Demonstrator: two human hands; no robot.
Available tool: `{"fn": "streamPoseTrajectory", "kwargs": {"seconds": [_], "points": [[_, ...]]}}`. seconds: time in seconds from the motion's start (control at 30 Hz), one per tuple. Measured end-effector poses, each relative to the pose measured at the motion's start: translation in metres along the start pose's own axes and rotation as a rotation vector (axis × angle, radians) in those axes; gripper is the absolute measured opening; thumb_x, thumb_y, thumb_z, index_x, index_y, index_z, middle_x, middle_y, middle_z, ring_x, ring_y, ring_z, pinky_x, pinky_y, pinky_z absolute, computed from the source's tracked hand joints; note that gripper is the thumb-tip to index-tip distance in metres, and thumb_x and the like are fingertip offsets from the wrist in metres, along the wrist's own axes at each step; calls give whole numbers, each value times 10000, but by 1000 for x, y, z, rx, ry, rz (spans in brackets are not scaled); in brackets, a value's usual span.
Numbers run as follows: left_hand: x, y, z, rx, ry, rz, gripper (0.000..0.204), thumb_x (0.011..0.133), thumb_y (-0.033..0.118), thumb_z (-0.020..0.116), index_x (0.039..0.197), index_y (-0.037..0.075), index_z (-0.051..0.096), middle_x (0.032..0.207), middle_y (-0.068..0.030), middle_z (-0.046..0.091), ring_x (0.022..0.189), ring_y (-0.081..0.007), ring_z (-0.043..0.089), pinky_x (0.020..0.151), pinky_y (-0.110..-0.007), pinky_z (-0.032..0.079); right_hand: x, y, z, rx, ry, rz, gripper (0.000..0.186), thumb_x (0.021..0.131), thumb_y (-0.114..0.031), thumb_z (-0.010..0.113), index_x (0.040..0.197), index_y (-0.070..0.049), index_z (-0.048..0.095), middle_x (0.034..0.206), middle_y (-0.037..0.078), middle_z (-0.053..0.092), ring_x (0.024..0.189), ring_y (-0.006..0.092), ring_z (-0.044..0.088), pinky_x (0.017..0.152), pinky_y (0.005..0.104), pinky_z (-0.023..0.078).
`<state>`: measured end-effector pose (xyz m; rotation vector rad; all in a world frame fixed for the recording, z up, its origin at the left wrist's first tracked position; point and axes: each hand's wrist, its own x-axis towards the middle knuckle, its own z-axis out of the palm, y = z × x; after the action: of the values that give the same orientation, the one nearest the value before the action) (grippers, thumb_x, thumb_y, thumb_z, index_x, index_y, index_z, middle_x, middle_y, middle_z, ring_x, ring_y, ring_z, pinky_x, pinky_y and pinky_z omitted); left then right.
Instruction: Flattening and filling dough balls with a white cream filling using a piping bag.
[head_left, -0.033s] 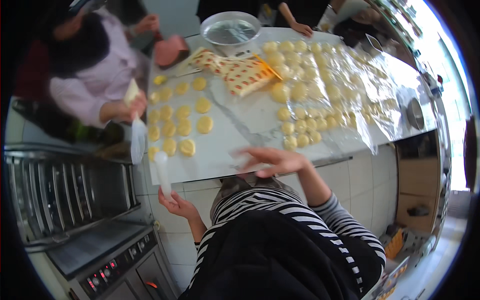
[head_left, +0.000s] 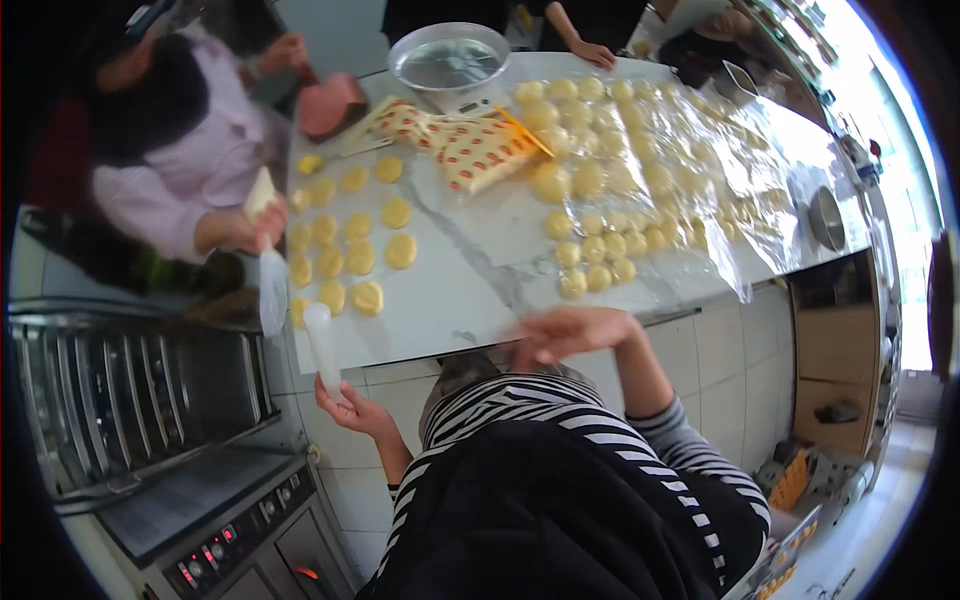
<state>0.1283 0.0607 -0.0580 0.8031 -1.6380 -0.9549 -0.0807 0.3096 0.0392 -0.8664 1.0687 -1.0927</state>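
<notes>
In my left hand (head_left: 358, 412), at the table's near left corner, is a white rolling pin (head_left: 321, 345); the fingers are closed round its lower end. Its upper end reaches over the table edge, close to the nearest flattened dough rounds (head_left: 367, 298). Several of these yellow rounds lie in rows on the left part of the marble-look table (head_left: 440, 300). My right hand (head_left: 580, 332) hovers at the front edge with its fingers stretched to the left, blurred at the tips, and nothing visible in them. Right of it lie dough balls (head_left: 597, 277), partly under clear plastic film (head_left: 690, 200).
A red-patterned bag (head_left: 490, 155) and a metal bowl (head_left: 450, 62) on a scale stand at the back. On the left, a person in pink holds a piping bag (head_left: 268, 260). Another person's hand (head_left: 594, 54) rests on the far edge. An oven (head_left: 215, 535) stands lower left.
My right hand has moved a little right and nearer to me, its fingers less spread. My left hand keeps the rolling pin. The whole view has shifted slightly.
</notes>
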Motion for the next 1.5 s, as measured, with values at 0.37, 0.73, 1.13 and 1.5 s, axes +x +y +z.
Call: {"fn": "streamPoseTrajectory", "kwargs": {"seconds": [0.37,0.73,1.13,1.5], "points": [[-11,29,71,-110,-224,90,321,852,100,473,1147,-21,436,1109,-124,414,1040,-221,418,884,-332,347,-105,111,-2,-157,1701,-131,225,776,-47,504,998,-32,534,620,74,558,573,148,556,530,250,450],[-15,36,65,-75,-237,129,325,856,125,485,1152,-3,442,1104,-115,424,1039,-214,431,884,-330,352,-141,131,-19,-271,1829,-92,282,686,1,601,966,-18,568,857,53,622,722,149,565,606,236,446],[-8,41,72,225,-448,178,308,791,141,560,1083,50,526,1034,-96,546,957,-272,457,851,-367,336,17,41,6,-371,892,-205,417,690,-36,657,1088,-72,537,974,67,586,935,178,539,819,321,425],[9,41,55,333,-890,406,395,656,66,603,1045,109,546,994,-57,535,943,-243,462,835,-385,301,62,33,23,-1424,1336,-139,687,551,-301,742,1177,-203,475,1174,61,421,1132,241,360,979,475,159]]}}
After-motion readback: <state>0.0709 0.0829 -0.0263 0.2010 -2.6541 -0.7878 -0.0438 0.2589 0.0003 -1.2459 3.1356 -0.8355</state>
